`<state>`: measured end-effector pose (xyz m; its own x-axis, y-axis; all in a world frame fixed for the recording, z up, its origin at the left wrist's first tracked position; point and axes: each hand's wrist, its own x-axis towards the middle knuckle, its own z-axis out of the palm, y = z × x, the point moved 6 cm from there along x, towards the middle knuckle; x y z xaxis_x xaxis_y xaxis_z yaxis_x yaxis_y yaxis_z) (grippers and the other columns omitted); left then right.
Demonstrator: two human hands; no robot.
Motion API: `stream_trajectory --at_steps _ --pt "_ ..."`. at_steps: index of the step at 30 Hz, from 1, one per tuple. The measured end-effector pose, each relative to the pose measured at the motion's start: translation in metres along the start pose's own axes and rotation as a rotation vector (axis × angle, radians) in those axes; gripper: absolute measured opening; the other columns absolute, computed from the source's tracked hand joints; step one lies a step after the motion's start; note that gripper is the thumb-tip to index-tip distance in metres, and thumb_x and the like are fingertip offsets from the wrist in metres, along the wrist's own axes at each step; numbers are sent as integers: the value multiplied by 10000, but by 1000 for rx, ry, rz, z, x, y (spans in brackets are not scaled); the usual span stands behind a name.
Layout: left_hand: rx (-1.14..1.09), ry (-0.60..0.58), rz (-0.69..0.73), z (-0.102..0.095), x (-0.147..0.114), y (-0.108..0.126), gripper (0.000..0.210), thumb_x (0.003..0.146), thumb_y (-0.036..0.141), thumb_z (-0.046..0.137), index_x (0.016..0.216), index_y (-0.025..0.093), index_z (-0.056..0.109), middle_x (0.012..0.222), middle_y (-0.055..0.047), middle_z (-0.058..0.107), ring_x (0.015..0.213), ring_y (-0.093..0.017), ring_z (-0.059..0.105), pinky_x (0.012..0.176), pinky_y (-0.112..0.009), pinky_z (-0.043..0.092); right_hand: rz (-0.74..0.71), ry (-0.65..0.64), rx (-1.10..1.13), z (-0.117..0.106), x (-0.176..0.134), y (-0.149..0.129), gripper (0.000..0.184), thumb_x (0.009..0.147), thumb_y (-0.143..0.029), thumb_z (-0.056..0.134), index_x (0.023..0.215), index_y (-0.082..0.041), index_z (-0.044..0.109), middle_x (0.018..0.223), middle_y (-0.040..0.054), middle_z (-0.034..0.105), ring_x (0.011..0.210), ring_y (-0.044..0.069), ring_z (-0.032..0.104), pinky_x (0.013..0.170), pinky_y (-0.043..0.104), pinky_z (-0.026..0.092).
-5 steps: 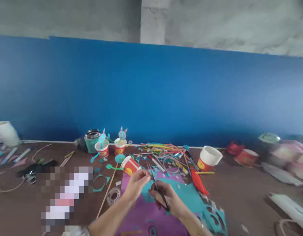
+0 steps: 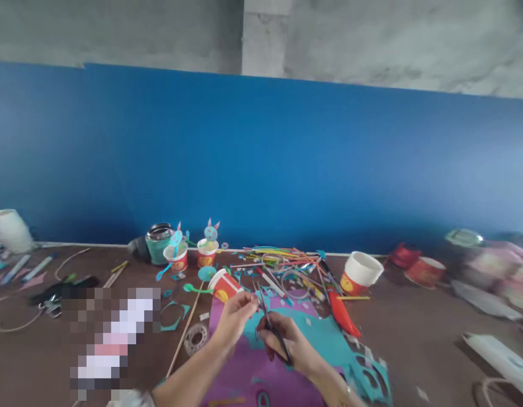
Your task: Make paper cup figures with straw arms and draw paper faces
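2 paper cups (image 2: 206, 259) sport rabbit faces (image 2: 211, 233), a tipped cup (image 2: 227, 287) looks unfinished, and the right hand (image 2: 290, 337) grips scissors (image 2: 282, 343), left hand (image 2: 234, 317) pinching some tiny piece.

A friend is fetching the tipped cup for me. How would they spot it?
Below the blue wall, find the purple sheet. By its far left corner, just beyond the left hand, is a red cup. It is tipped over, while the two rabbit-topped cups beyond it stand upright.
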<state>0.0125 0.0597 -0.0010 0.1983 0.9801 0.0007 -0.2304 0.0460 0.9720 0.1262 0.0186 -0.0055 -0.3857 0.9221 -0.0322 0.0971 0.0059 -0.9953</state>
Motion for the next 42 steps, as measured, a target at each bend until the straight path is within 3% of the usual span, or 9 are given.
stream_trajectory --at_steps 6,21,42 --pt "-33 40 2 0 -4 3 265 618 408 682 629 165 579 593 6 581 598 -124 486 575 -235 323 -12 -1 -2 0 -1 -1 416 740 -551 616 766 -143 540 487 -52 485 397 67 435 411 184 343" --pt "-63 28 -3 0 -5 4 249 622 380 700 624 165 575 593 7 596 586 -111 465 571 -226 323 42 16 -88 -2 0 -1 434 747 -582 603 705 -159 514 412 -80 425 339 48 359 367 171 281" --pt "-36 -124 -37 -1 2 10 260 568 368 751 587 159 597 564 11 584 558 -100 460 557 -223 335 78 -11 -68 -4 -4 -8 385 743 -531 596 703 -154 531 403 -81 431 337 47 366 364 164 307"
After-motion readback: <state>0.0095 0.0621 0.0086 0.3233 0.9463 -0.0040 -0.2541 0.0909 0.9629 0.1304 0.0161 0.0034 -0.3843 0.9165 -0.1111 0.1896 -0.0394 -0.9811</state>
